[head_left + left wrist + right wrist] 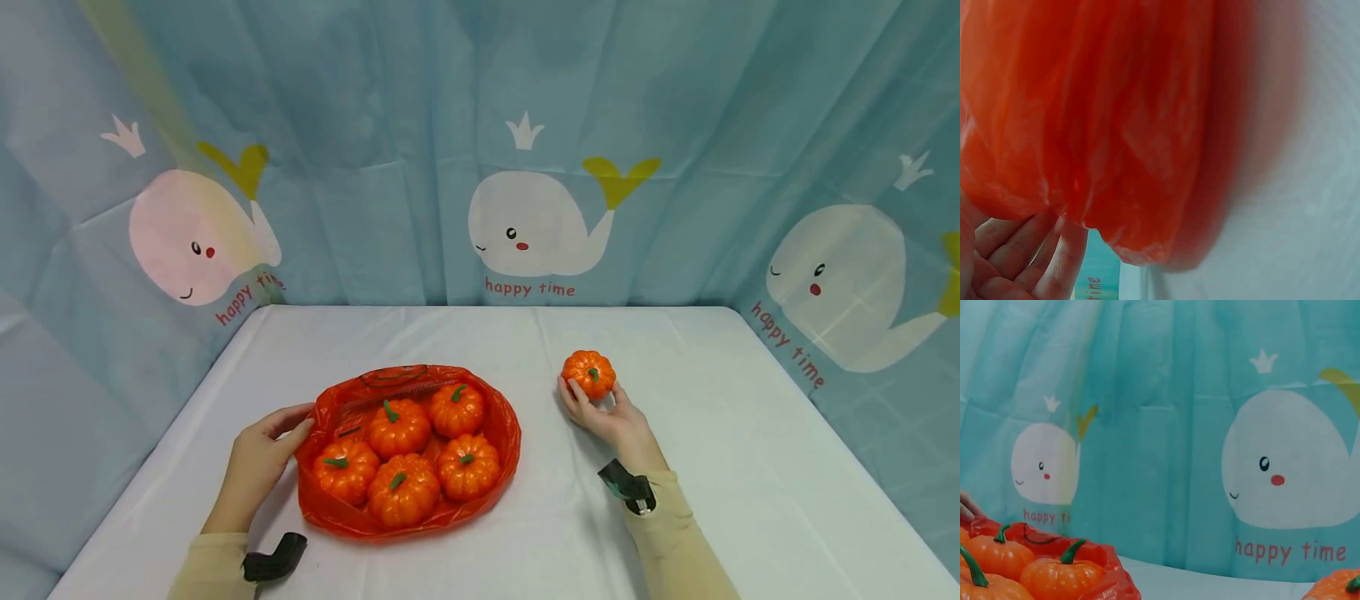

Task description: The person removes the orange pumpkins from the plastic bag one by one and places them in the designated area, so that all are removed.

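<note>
A red plastic bag [519,433] lies wide open on the white table, holding several small orange pumpkins [405,492] with green stems. My left hand [258,454] pinches the bag's left rim between thumb and fingers. In the left wrist view the bag's crinkled side [1116,125] fills much of the picture, with the fingers [1063,262] at its edge. To the right of the bag, my right hand [611,417] grips a single pumpkin [588,372] from its near side. Only part of that pumpkin [1338,587] enters the right wrist view, at the lower right corner.
The white table [750,467] ends at a light blue curtain [420,167] printed with whales, which stands along the back and both sides. Black straps [630,487] are fastened at both wrists over beige sleeves.
</note>
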`<state>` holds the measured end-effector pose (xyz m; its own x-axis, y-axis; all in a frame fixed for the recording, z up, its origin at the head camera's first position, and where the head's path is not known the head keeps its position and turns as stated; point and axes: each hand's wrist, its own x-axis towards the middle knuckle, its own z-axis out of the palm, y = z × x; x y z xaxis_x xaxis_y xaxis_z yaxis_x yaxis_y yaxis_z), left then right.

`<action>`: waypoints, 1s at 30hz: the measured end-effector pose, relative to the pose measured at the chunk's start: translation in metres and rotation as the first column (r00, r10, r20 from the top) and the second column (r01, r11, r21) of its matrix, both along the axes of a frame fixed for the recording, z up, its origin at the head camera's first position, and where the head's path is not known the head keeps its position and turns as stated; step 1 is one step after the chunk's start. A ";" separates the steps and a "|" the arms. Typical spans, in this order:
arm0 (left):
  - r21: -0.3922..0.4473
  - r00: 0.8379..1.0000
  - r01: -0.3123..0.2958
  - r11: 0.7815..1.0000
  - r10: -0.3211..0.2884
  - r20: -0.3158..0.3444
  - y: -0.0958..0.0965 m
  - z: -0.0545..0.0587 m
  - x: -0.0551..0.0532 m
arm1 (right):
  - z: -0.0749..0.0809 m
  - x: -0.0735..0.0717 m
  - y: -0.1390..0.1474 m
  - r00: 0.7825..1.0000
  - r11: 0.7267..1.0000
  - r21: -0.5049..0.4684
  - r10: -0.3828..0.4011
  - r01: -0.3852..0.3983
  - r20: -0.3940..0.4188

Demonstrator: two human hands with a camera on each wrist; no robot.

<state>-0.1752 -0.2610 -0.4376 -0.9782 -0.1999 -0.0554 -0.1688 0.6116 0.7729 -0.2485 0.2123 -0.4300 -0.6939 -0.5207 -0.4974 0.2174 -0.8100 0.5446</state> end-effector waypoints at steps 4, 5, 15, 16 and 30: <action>0.005 1.000 -0.007 1.000 0.007 0.004 0.001 0.000 0.000 | 0.002 0.002 0.001 1.000 1.000 -0.012 -0.003 0.003 -0.013; 0.006 1.000 -0.009 1.000 0.009 0.006 0.001 0.000 0.000 | 0.002 0.002 0.001 1.000 1.000 -0.013 -0.002 0.001 -0.012; 0.015 1.000 -0.011 1.000 0.011 0.015 0.001 0.000 -0.001 | 0.004 0.000 0.001 1.000 1.000 -0.001 -0.001 0.001 0.010; 0.015 1.000 -0.011 1.000 0.011 0.015 0.001 0.000 0.000 | 0.004 0.000 0.001 1.000 1.000 0.000 0.001 -0.001 0.009; -0.011 1.000 -0.005 1.000 0.005 -0.029 0.001 0.001 0.000 | 0.006 0.003 -0.003 1.000 0.998 0.061 -0.008 0.008 -0.002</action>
<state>-0.1755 -0.2597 -0.4371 -0.9784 -0.2054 -0.0253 -0.1500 0.6195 0.7705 -0.2452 0.2097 -0.4237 -0.6989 -0.4838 -0.5268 0.2112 -0.8433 0.4942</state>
